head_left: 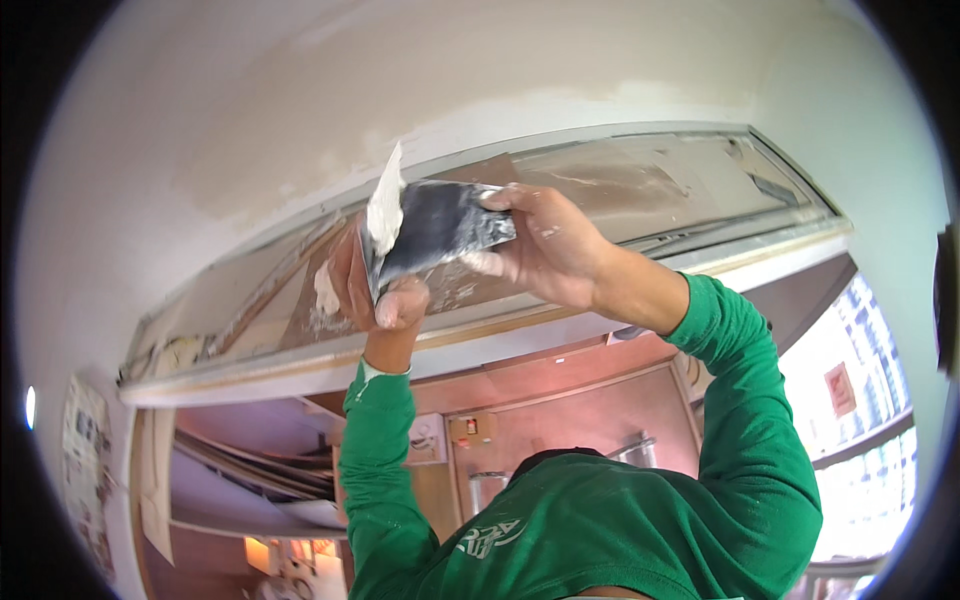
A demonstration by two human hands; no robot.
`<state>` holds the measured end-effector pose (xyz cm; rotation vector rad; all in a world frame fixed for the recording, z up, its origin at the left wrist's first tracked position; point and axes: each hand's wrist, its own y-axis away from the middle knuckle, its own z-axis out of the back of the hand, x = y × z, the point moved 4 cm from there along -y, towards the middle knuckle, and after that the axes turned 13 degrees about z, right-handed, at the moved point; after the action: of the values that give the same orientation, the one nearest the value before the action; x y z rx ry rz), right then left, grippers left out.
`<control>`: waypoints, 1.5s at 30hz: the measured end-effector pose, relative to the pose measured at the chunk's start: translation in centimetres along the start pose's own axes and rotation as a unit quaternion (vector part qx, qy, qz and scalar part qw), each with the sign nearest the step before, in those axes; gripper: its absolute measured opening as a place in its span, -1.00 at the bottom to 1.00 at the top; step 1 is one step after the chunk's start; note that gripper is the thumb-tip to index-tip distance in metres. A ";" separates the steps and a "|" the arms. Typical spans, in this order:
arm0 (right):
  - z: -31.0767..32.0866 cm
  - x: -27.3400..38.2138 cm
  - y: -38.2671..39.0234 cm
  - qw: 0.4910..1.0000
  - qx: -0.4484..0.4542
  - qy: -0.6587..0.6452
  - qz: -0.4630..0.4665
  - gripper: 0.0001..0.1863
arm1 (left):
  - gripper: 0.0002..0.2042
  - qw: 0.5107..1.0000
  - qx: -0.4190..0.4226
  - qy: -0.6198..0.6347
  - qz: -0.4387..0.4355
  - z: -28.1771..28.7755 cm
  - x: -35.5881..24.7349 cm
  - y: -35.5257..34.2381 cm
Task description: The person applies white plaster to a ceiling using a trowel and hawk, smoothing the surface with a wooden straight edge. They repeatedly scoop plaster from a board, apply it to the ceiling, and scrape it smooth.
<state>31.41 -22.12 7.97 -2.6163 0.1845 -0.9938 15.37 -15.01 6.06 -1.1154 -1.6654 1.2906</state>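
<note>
A dark, flat metal scraper blade (440, 225), smeared white near its right end, is between my hands. A tall blob of white putty (386, 205) sits along its left edge, where a second thin blade edge seems to stand; I cannot make out its handle. My left hand (395, 298) is closed on the tool at that putty-laden left end, its fingers partly hidden behind it. My right hand (545, 245) pinches the dark blade's right end between thumb and fingers. Both hands are flecked with white putty, and both arms wear green sleeves.
A long framed ledge (700, 185) with dusty brown boards runs behind my hands, below a patchily plastered white surface (480, 60). Further down are shelves with long strips (255, 470), a pinkish panel (570, 420) and, at right, a bright window (850, 360).
</note>
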 end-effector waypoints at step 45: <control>22.6 53.2 3.6 0.318 -0.299 0.568 0.698 -0.58 | -0.64 0.786 -0.062 0.007 0.615 4.1 12.9 11.4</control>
<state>86.20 -32.12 23.85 -0.3145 2.7344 -1.5751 9.34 -2.94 -5.38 -2.4752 -0.8760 1.8685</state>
